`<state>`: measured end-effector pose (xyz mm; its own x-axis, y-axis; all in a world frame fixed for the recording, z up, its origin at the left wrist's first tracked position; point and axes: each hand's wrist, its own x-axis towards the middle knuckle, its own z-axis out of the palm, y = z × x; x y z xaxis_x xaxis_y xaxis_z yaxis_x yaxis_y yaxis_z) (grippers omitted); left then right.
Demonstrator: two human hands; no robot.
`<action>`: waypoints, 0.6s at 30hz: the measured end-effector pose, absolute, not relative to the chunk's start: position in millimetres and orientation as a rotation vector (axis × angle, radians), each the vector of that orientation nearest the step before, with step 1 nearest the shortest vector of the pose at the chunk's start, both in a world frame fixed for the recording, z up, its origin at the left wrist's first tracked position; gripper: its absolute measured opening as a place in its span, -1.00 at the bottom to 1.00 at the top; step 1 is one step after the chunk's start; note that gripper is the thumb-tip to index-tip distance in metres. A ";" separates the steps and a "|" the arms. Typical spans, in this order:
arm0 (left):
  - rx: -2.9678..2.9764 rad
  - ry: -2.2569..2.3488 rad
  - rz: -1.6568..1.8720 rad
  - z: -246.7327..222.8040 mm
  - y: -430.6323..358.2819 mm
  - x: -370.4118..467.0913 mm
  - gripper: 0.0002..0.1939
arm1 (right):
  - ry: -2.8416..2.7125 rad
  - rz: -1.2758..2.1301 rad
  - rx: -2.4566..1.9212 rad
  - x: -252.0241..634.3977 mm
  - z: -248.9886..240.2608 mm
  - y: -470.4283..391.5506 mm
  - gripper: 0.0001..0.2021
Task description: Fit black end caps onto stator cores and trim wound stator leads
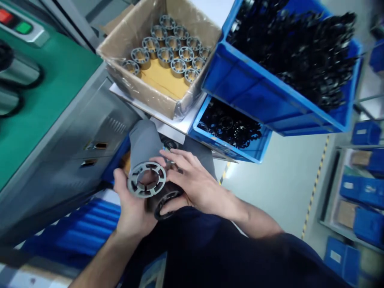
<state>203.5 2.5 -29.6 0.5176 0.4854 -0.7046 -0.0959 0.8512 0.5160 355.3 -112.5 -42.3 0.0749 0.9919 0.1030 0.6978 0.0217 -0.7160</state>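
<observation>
My left hand [133, 210] is wrapped round a grey metal stator core [142, 193], a short cylinder whose slotted round end faces up towards me. Close beside it, my right hand [199, 180] grips a black slotted ring [162, 216] between the thumb and fingers. The ring sits at the end of a dark cylindrical body, partly covered by the fingers. Whether the two pieces touch is hard to make out. Both hands are above my lap, over the grey trousers [145, 140].
Ahead, a cardboard box [144, 86] holds several upright stator cores. Blue crates [270, 96] of black plastic parts stand at the right, one lower crate [231, 150] beneath. To the left is a green bench [63, 76] with metal cylinders [22, 70] and a button box [31, 38].
</observation>
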 end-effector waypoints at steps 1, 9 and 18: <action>0.386 1.062 0.254 -34.5 -1.2 202.6 -0.25 | -1.717 0.617 -1.825 365.0 -44.3 -115.4 -0.32; 0.234 1.209 -0.071 -56.0 -10.4 204.0 -0.31 | -1.698 0.320 -2.645 526.5 -59.6 -168.1 -0.58; 0.267 1.161 -0.062 -44.2 -12.3 209.1 -0.33 | -2.004 0.281 -2.860 570.9 -90.4 -186.1 -0.66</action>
